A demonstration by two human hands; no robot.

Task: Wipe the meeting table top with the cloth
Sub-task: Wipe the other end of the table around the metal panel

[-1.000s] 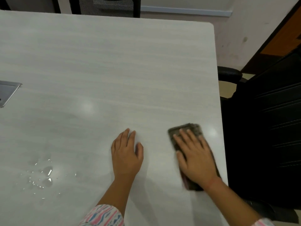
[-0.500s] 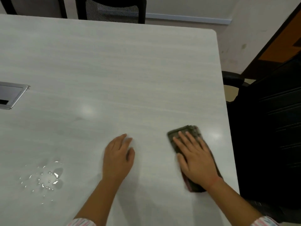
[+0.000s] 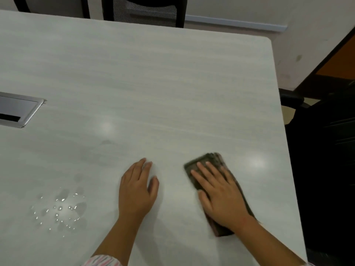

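Observation:
The pale wood-grain meeting table top fills most of the view. A folded dark grey-brown cloth lies flat on it near the right edge. My right hand presses palm-down on the cloth with fingers spread, covering its middle. My left hand rests flat on the bare table to the left of the cloth, fingers together, holding nothing. A patch of water droplets sits on the table further left, apart from both hands.
A metal cable hatch is set into the table at the left edge. A black office chair stands close against the table's right edge. Another mesh-backed chair stands beyond the far edge.
My right hand has slid the cloth left, away from the table's right edge. The left hand has shifted slightly left too. The view has turned, showing more of the hatch.

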